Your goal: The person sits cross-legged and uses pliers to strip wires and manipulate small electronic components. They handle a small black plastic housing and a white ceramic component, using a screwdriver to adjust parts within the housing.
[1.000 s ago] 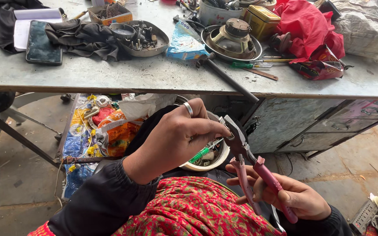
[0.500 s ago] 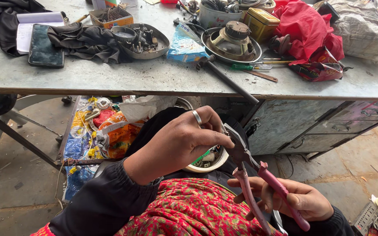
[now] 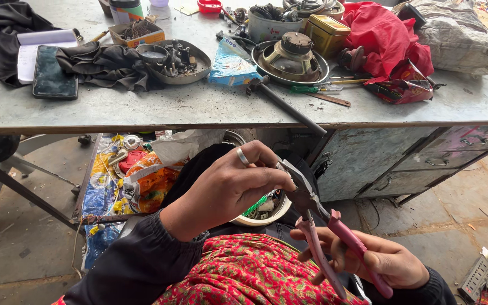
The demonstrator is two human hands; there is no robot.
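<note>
I've got the pink-handled steel pliers (image 3: 334,237) in my right hand (image 3: 385,262), fingers wrapped round the handles. Left hand (image 3: 230,186) pinches shut at the nose; can't tell what it holds. Best to keep squeeze steady, wrist braced. Long axis diagonal: nose up-left of my grip, handles down-right.

Pliers (image 3: 317,217): pink-handled, dark metal head, held in the air below the table's front edge, over the person's lap. Head points up-left, handles splay down-right, slightly apart. Right hand (image 3: 388,261) wraps the handles from beneath. Left hand (image 3: 230,186), silver ring on one finger, pinches at the nose; whatever is gripped there is hidden.
</note>
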